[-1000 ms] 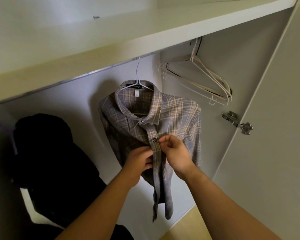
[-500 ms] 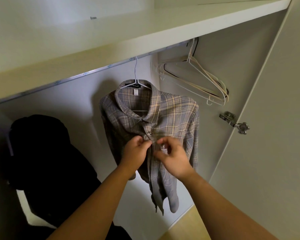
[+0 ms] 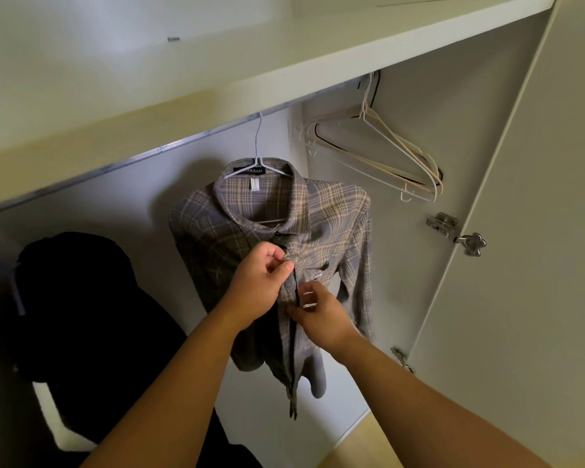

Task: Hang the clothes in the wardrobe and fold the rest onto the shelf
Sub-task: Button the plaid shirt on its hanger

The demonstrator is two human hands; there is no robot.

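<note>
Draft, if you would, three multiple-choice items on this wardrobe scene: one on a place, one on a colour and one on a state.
1. Where do the empty hangers hang relative to the plaid shirt? A. To its right B. To its left C. Below it
2. What colour is the garment left of the shirt? A. White B. Black C. Red
3. What is the left hand doing? A. Hanging idle B. Gripping a hanger C. Pinching the shirt's front
Answers: 1 A, they hang on its right; 2 B, it shows as a black mass; 3 C, its thumb and finger pinch the placket above the right hand.
</note>
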